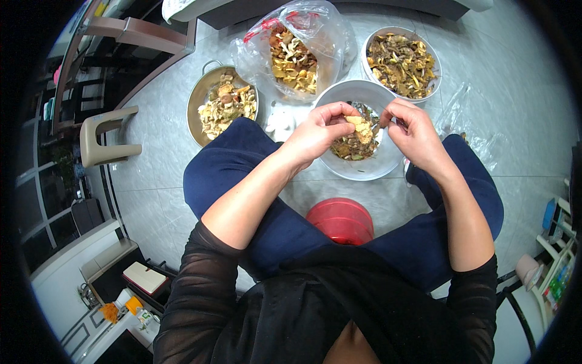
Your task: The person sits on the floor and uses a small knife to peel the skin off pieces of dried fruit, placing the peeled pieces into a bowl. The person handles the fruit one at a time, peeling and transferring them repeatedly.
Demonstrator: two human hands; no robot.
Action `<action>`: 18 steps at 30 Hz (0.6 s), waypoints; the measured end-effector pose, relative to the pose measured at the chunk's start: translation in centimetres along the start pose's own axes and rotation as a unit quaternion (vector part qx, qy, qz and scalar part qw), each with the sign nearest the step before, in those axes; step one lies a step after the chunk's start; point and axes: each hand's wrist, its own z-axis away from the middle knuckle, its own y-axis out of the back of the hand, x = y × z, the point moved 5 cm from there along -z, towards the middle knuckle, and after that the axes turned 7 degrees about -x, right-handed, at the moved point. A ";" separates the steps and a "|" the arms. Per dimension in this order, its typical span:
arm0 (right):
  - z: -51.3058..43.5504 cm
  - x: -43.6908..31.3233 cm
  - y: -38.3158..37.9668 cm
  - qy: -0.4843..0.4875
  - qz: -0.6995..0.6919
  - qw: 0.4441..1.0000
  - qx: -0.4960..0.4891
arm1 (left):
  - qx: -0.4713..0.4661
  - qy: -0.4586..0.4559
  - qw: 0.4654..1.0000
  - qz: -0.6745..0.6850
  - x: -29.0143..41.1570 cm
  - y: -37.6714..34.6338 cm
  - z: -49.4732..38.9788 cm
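Note:
My left hand pinches a yellow mushroom piece between thumb and fingertips, above a pale plastic bucket. Dark plant debris lies in the bottom of that bucket. Just right of the mushroom is my right hand, its thumb and fingers drawn together over the bucket's rim. Whether a small scrap sits between those fingertips is unclear. Behind the bucket, a clear plastic bag holds yellow and brown mushrooms. More mushrooms fill a metal basin on the left and a white bucket at the back right.
A red plastic container or stool stands on the tiled floor between my knees. Off to the left is a beige plastic stool. Crumpled clear plastic lies by my right knee. A white object sits beside the basin.

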 end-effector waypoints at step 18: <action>0.0 -0.7 -1.4 0.017 -0.002 1.000 0.010 | -0.005 -0.019 0.999 -0.035 -0.2 -0.7 0.0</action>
